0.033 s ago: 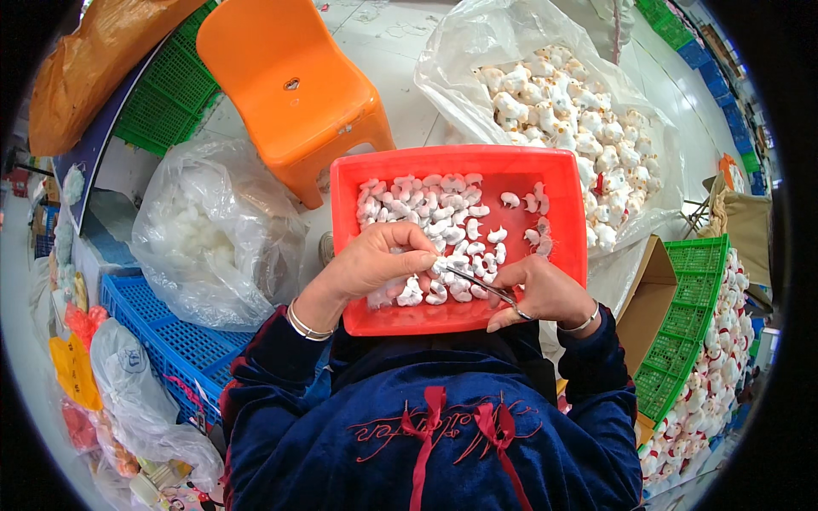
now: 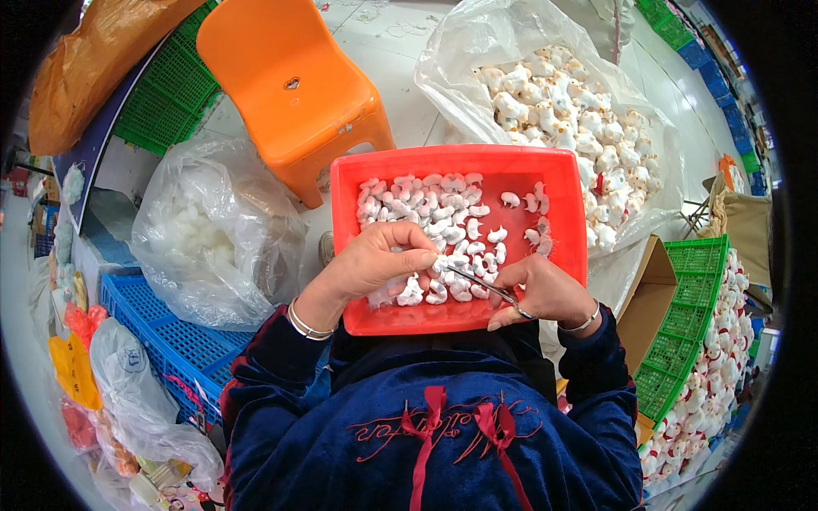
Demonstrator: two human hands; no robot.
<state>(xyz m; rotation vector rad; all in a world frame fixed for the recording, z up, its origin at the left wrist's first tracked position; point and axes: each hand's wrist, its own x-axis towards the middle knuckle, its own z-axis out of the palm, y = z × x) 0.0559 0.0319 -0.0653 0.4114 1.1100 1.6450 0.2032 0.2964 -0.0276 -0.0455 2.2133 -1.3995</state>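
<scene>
My left hand pinches a small white plush piece between thumb and fingers, above the left-middle part of a red plastic tub. My right hand is closed around the handles of slim metal forceps. Their tip points left and meets the piece in my left hand; whether it goes inside I cannot tell. Many small curved white plush pieces lie in the tub, heaped on its left side, with a few along the right wall. The tub sits against my lap.
Beyond the tub stands an orange plastic stool. A clear bag of white stuffing and a blue crate are to the left. At right are a big clear bag of white plush toys, a cardboard box and a green crate.
</scene>
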